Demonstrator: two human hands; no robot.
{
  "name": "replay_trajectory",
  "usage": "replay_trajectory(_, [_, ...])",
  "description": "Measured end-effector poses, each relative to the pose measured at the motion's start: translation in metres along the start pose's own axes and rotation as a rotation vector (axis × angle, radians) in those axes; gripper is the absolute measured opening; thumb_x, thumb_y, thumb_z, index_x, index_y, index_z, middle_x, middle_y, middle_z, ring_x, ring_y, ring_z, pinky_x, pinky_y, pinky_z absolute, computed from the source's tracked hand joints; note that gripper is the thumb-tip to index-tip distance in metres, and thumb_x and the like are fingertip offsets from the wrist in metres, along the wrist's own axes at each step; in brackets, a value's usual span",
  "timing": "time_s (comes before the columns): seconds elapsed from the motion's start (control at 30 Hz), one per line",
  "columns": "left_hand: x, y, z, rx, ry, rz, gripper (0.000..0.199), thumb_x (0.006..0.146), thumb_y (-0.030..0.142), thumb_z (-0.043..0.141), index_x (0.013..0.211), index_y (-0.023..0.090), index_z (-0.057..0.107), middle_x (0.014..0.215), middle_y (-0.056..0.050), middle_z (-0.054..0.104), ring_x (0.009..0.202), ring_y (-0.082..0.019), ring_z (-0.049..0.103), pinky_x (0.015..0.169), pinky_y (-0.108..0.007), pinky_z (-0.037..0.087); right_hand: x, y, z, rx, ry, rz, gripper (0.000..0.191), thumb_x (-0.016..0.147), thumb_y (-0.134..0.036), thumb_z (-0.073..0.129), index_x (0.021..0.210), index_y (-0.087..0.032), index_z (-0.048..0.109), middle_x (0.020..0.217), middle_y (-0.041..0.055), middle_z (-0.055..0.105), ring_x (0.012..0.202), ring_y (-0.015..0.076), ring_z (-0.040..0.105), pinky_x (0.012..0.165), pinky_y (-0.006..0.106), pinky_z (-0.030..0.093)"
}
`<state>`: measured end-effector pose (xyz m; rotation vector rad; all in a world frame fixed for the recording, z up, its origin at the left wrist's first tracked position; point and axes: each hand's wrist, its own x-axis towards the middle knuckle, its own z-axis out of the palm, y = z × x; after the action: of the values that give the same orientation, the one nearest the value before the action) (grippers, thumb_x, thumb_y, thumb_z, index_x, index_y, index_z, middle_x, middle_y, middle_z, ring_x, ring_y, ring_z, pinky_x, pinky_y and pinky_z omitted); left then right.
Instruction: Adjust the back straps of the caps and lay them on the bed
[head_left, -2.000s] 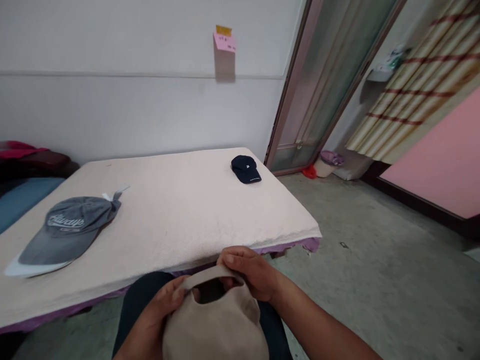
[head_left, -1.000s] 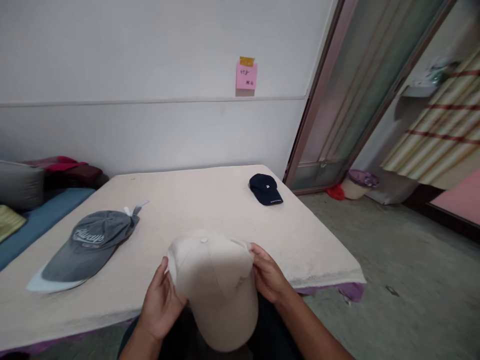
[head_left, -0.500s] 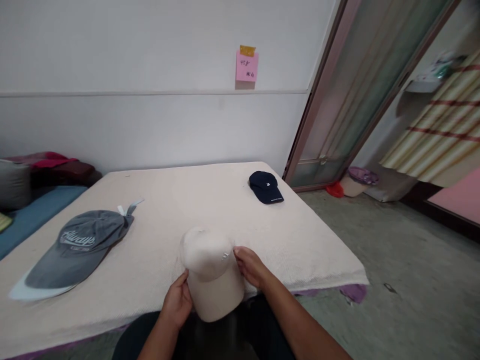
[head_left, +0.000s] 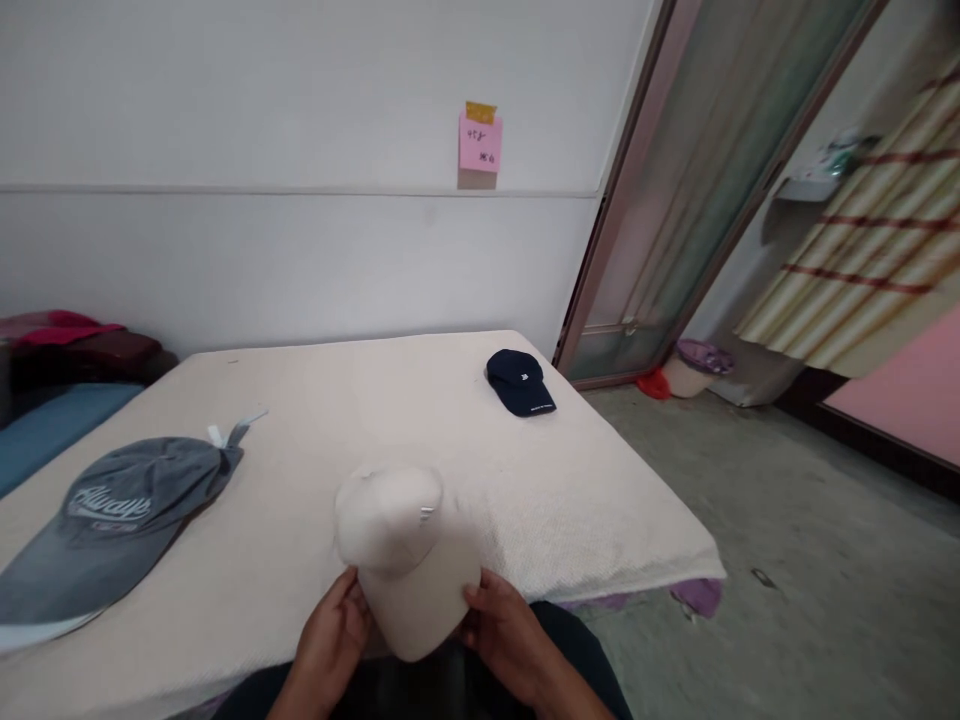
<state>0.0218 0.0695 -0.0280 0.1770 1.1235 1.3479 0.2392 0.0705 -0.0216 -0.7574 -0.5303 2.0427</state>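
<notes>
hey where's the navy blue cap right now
In the head view, the navy blue cap lies right of centre on the pale cover, near its far right corner, beyond the beige cap.

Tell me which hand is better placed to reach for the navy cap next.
Likely the right hand: the navy cap lies almost straight ahead of it, while the left hand sits farther left. Both hands hold the cream cap, so the right would have to let go first.
</notes>
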Motion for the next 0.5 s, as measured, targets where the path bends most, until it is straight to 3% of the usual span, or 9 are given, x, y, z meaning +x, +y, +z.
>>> replay_trajectory(0.17, [0.005,0.004,-0.016,0.095,-0.013,0.064,0.015,0.080,0.016,0.067,0.094,0.011,0.068,0.097,-0.015,0.076,0.094,-0.028,0.071,0.082,-0.037,0.058,0.041,-0.048,0.014,-0.058,-0.031,-0.102,0.038,0.064,-0.028,0.080,0.095,-0.013,0.065,0.079,0.0041,0.064,0.063,0.0117,0.055,0.051,0.021,0.037])
replay_trajectory(0.27, [0.014,0.003,-0.026,0.111,-0.035,0.075,0.019,0.079,0.018,0.069,0.096,0.012,0.068,0.103,-0.015,0.075,0.103,-0.030,0.068,0.091,-0.042,0.054,0.083,-0.090,0.023,-0.063,-0.013,-0.201,0.032,0.069,-0.027,0.078,0.094,-0.014,0.064,0.078,0.0026,0.063,0.065,0.0119,0.055,0.058,0.023,0.043])
replay_trajectory(0.33, [0.020,0.002,-0.030,0.067,-0.053,0.008,0.019,0.077,0.021,0.071,0.095,0.013,0.070,0.103,-0.015,0.075,0.102,-0.029,0.068,0.091,-0.042,0.054,0.120,-0.118,0.026,-0.069,0.037,-0.249,0.021,0.076,-0.023,0.073,0.092,-0.014,0.063,0.078,0.0011,0.063,0.065,0.0107,0.055,0.062,0.023,0.046])
replay_trajectory(0.4, [0.026,0.002,-0.032,-0.005,-0.066,-0.077,0.023,0.073,0.026,0.075,0.092,0.013,0.072,0.101,-0.015,0.076,0.098,-0.029,0.069,0.088,-0.040,0.055,0.161,-0.143,0.026,-0.082,0.115,-0.267,0.018,0.086,-0.024,0.064,0.100,-0.014,0.062,0.091,0.0034,0.063,0.073,0.0125,0.060,0.067,0.027,0.050])
replay_trajectory(0.5, [0.032,0.004,-0.032,-0.089,-0.046,-0.161,0.031,0.062,0.031,0.083,0.086,0.013,0.074,0.094,-0.015,0.077,0.091,-0.028,0.071,0.083,-0.037,0.056,0.218,-0.168,0.015,-0.104,0.266,-0.245,0.030,0.092,-0.031,0.056,0.117,-0.015,0.056,0.115,0.0086,0.060,0.095,0.0202,0.062,0.079,0.040,0.054])
